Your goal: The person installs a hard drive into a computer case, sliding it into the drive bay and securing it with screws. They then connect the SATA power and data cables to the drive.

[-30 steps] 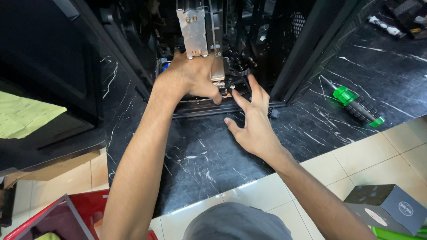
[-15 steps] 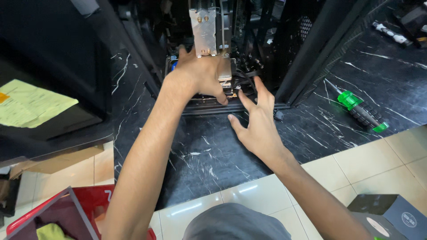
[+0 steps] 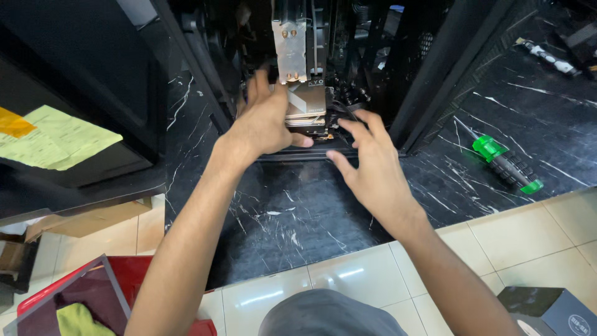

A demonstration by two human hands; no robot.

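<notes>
Green-handled screwdriver with black ribbed grip (image 3: 505, 165), lying on black white-veined marble floor (image 3: 292, 211), right of the case; white-and-black tool (image 3: 547, 59) at far upper right; pale glossy floor tiles (image 3: 522, 236) along the near edge; yellow paper sheet (image 3: 59, 138) on a dark panel, left; red plastic bin (image 3: 134, 277) holding yellow-green cloth (image 3: 78, 318), lower left; dark cardboard box (image 3: 553, 311), lower right; brown cardboard (image 3: 87, 219) beside the bin

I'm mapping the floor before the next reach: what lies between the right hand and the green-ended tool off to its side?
Only bare black marble floor lies between the right hand and the green-ended tool; the head view shows it.
</notes>
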